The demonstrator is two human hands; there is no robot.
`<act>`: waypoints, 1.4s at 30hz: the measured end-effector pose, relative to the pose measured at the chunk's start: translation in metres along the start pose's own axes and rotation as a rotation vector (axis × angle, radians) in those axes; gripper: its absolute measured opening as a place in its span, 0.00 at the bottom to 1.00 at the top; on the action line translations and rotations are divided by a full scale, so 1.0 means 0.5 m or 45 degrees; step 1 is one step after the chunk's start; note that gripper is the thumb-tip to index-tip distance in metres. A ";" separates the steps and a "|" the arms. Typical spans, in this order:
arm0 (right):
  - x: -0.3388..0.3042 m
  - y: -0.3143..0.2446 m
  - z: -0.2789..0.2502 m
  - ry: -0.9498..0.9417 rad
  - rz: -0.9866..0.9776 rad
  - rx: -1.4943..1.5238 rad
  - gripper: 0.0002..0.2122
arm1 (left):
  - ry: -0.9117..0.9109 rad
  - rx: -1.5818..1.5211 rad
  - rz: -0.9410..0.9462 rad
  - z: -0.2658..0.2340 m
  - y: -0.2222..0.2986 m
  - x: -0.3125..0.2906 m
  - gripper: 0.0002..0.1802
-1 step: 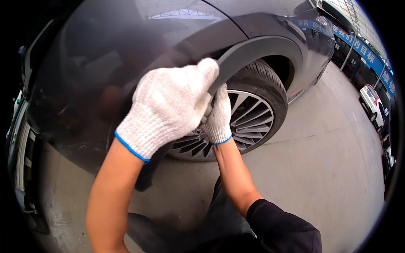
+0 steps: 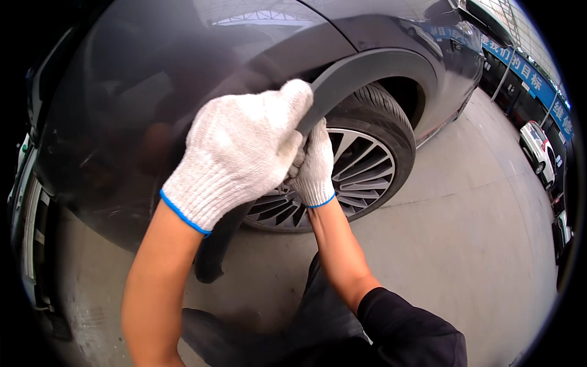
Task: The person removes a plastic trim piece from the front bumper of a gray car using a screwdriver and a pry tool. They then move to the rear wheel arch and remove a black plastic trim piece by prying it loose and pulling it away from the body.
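Both my hands wear white knit gloves with blue cuffs. My left hand (image 2: pixel 238 144) is closed round the dark grey wheel arch trim (image 2: pixel 382 63), thumb pointing up along it. My right hand (image 2: pixel 315 168) grips the trim's inner side just beside the left, its fingers partly hidden behind the left hand. Past my left wrist, the lower end of the trim (image 2: pixel 211 260) hangs away from the car body. A gap shows between the trim and the fender (image 2: pixel 257 55) above my left hand; farther right the trim sits along the arch.
Behind my hands is the car wheel (image 2: pixel 370 168) with its multi-spoke rim and black tyre (image 2: pixel 391 113). My dark-clad legs are below, over the grey concrete floor (image 2: pixel 465 232). A white car (image 2: pixel 539 153) and a blue banner (image 2: pixel 529 79) are at the far right.
The trim's lower end has swung slightly outward and down, and shows more below my left wrist. Both hands have shifted a little to the left with it.
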State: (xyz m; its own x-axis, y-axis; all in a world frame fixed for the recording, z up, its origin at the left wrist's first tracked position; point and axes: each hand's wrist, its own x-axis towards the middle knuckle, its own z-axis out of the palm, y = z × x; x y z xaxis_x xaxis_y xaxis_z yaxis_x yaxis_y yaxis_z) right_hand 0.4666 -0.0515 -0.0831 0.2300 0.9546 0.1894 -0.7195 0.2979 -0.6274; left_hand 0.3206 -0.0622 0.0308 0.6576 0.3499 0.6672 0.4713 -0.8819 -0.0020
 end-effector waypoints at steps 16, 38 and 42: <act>-0.004 0.025 0.015 0.135 -0.301 -0.246 0.23 | 0.121 0.106 0.117 0.022 -0.003 -0.016 0.23; 0.017 0.041 -0.010 0.087 -0.116 -0.059 0.26 | 0.037 -0.021 0.022 0.014 0.012 -0.011 0.22; 0.002 0.061 -0.030 0.119 -0.137 -0.163 0.26 | 0.041 -0.055 0.017 0.004 0.014 -0.010 0.22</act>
State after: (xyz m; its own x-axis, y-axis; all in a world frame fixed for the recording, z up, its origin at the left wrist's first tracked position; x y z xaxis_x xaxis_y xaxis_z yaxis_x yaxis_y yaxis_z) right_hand 0.4548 -0.0416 -0.1134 0.3653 0.9105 0.1936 -0.5997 0.3893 -0.6991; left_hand 0.3218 -0.0693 0.0262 0.6441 0.3283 0.6909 0.4364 -0.8995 0.0206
